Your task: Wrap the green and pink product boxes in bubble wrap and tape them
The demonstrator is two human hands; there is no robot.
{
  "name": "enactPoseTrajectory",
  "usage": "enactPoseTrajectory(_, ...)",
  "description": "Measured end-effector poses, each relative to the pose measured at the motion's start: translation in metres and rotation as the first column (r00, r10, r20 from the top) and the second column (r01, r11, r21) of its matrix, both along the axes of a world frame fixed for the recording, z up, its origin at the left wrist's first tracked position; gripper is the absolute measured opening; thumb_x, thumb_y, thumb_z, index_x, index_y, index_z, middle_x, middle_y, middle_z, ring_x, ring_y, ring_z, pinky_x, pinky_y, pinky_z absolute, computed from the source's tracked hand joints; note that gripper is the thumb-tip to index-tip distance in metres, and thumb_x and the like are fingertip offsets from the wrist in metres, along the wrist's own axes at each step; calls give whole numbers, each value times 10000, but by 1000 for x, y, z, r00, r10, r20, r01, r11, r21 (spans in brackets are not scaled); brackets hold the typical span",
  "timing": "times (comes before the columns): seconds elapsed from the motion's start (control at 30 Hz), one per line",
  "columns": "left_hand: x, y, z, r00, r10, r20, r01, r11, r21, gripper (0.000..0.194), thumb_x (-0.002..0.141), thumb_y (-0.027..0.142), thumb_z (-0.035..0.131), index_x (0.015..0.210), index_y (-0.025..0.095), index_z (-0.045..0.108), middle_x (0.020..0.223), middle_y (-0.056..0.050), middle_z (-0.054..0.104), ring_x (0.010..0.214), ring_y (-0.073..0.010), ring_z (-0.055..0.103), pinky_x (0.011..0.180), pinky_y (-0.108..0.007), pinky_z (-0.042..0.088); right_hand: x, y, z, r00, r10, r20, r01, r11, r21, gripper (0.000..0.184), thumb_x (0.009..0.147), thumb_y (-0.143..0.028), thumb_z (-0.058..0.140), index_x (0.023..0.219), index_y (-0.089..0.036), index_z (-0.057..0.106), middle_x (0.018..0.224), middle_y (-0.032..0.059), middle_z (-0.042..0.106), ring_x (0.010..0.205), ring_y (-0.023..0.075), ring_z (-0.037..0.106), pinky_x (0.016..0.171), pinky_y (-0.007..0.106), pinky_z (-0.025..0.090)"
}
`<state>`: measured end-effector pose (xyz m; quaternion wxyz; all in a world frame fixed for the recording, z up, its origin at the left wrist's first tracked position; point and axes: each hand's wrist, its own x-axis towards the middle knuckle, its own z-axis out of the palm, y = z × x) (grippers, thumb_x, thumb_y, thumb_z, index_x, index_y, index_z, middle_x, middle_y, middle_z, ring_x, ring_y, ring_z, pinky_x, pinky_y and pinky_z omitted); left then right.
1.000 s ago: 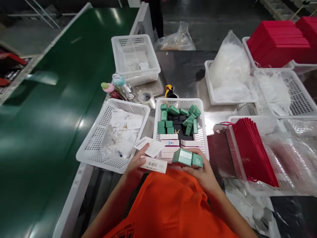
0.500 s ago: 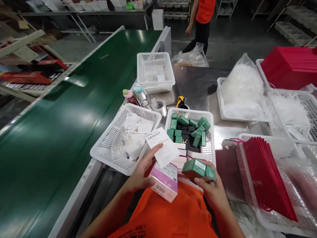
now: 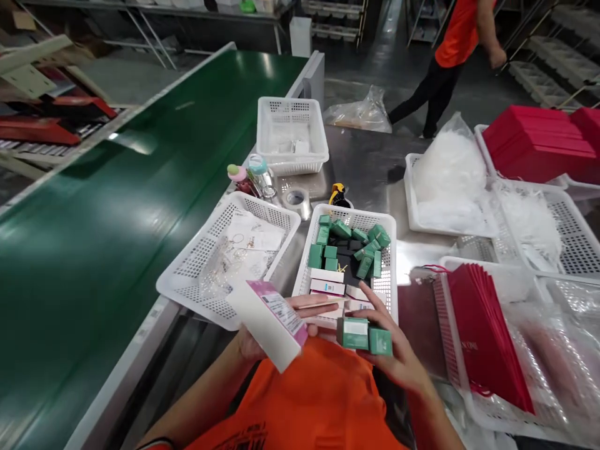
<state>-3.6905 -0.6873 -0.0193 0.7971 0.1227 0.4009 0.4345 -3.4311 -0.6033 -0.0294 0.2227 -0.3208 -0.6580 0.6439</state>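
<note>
Green cartons (image 3: 355,335) occupy my right hand (image 3: 401,357), a pink-and-white box (image 3: 269,322) my left hand (image 3: 250,345); further green boxes (image 3: 365,265) lie, unheld, in the white basket (image 3: 392,240).

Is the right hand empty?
No, the right hand holds two small green boxes.

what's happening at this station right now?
A person's left hand holds a white-and-pink box tilted, label showing. Their right hand holds two green boxes. Both hands are just short of a white basket with more green boxes and pale boxes. A basket of papers and clear plastic sits left, beside a green conveyor belt. Someone in an orange top is in the background.
</note>
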Motion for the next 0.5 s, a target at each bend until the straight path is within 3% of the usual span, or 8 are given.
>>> enactPoseTrajectory(0.07,4,2,5,987,-51,150,57,998,-37,501,708,301,695,1197,195,717,1455,-119,584,666,-119,629,515,-213,438,-2,4,-1,996,89,-9,-89,995,-45,382,754,-289,802,1127,-260,721,1574,112,430,1476,328,355,1164,448,353)
enactPoseTrajectory(0.13,5,2,4,970,-23,244,40,997,-65,458,746,346,664,1158,157,728,1387,-125,635,723,-160,663,559,-242,471,-6,5,-7,993,110,-40,-114,987,-109,431,720,-296,835,1134,-254,721,1418,113,594,1362,314,505,1113,436,417)
enactPoseTrajectory(0.23,-4,0,-12,937,51,345,-23,996,-84,604,752,544,646,1195,137,699,1280,-144,691,874,-276,704,684,-349,526,-14,3,-24,996,-78,-44,61,950,-305,531,639,-310,893,1136,-247,719,1179,71,717,1062,264,679,934,394,546)
enactPoseTrajectory(0.3,-15,-4,-28,918,138,372,-106,989,-104,800,668,648,679,1283,138,643,1288,-174,677,970,-325,692,806,-429,536,-17,3,-36,959,-283,-27,237,848,-473,573,586,-334,922,1111,-224,720,1057,59,749,892,238,706,812,369,583)
enactPoseTrajectory(0.37,-25,-9,-43,921,246,304,-211,967,-143,839,635,622,708,1308,129,613,1257,-187,682,998,-331,677,852,-464,532,-15,6,-47,882,-470,1,373,697,-613,556,551,-339,938,1043,-190,727,938,56,765,794,227,708,737,350,590)
enactPoseTrajectory(0.43,-28,-12,-57,921,372,116,-350,921,-170,679,685,525,711,1226,120,648,1140,-162,721,964,-304,671,824,-445,537,-8,10,-54,803,-594,50,450,549,-704,500,527,-306,945,959,-173,732,884,54,770,757,222,711,711,338,592)
enactPoseTrajectory(0.5,-20,-12,-69,892,443,-95,-452,882,-132,489,712,449,729,1074,123,694,970,-117,742,877,-254,663,796,-393,532,2,14,-60,775,-629,69,455,478,-751,439,540,-275,937,918,-182,734,883,47,776,764,227,723,735,355,602)
